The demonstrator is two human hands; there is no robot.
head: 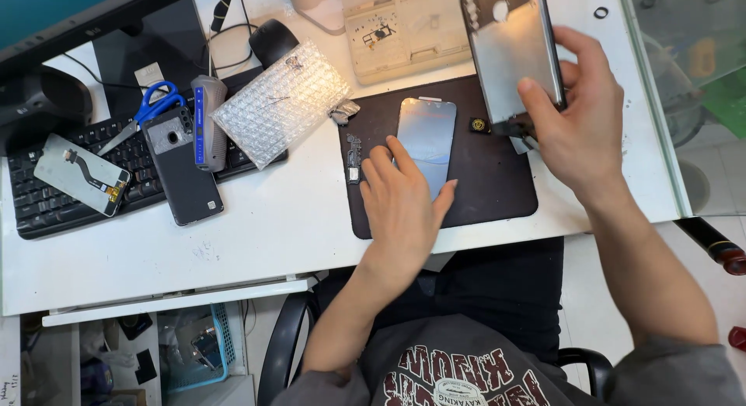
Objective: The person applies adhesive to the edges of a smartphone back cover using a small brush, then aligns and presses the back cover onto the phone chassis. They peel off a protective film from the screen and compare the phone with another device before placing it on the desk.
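A person in a grey printed sweatshirt [466,375] sits close under the camera at a white desk [256,227], both forearms stretched out over it. On the desk lies a dark work mat [482,181], and left of it a black keyboard [62,196] carries loose gear: a black phone [180,169] lying back up, a bare phone frame with a flex cable [81,174], blue-handled scissors [151,107] and a sheet of bubble wrap [281,101]. A beige parts tray [404,33] sits at the far edge.

The right hand [579,126] is raised above the mat's far right corner, thumb and fingers pinching the edges of a phone screen panel [511,52] that tilts metal side toward the camera, its short cable dangling at the near end. The left hand [400,208] lies flat and spread on the mat, fingers and thumb touching the near end of a second phone glass [427,130], which rests face up in the mat's middle, holding nothing. A small strip of parts [354,159] lies just left of that hand.

The edge-only pinch looks to be the weak point: a slip would likely drop the panel onto the mat or the glass below, and the hanging cable could crease or snag. Pressure from the flat left hand may also smear or slide the glass.
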